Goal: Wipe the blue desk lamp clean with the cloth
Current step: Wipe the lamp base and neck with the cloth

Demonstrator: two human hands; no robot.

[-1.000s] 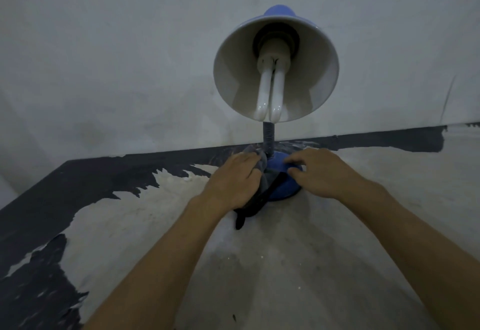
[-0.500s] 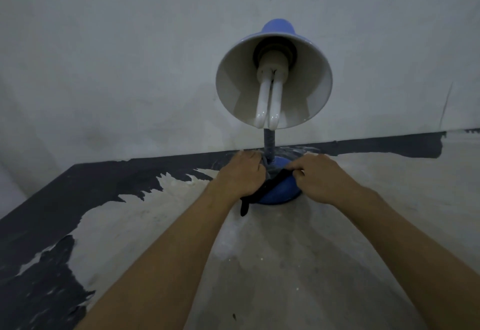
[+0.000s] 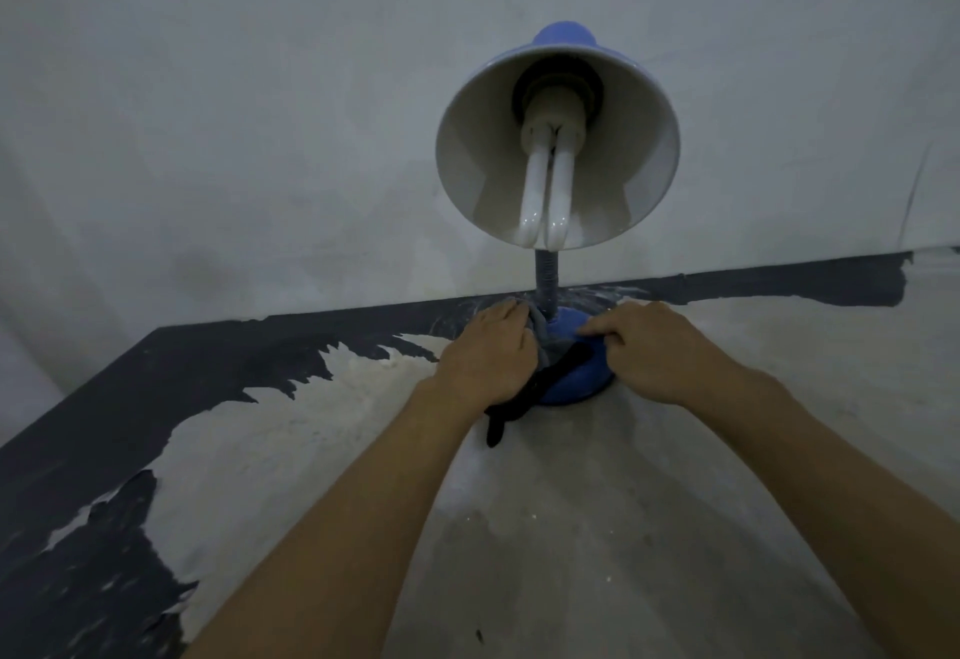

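The lamp (image 3: 558, 149) stands on the table (image 3: 597, 528) against the wall (image 3: 208, 113), hands either side of its base (image 3: 576, 378).

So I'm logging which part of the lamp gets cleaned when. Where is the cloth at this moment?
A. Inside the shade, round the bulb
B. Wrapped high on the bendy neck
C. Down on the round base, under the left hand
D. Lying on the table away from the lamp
C: the left hand presses the grey cloth against the lamp's blue base, while the right hand rests on the base's other side.
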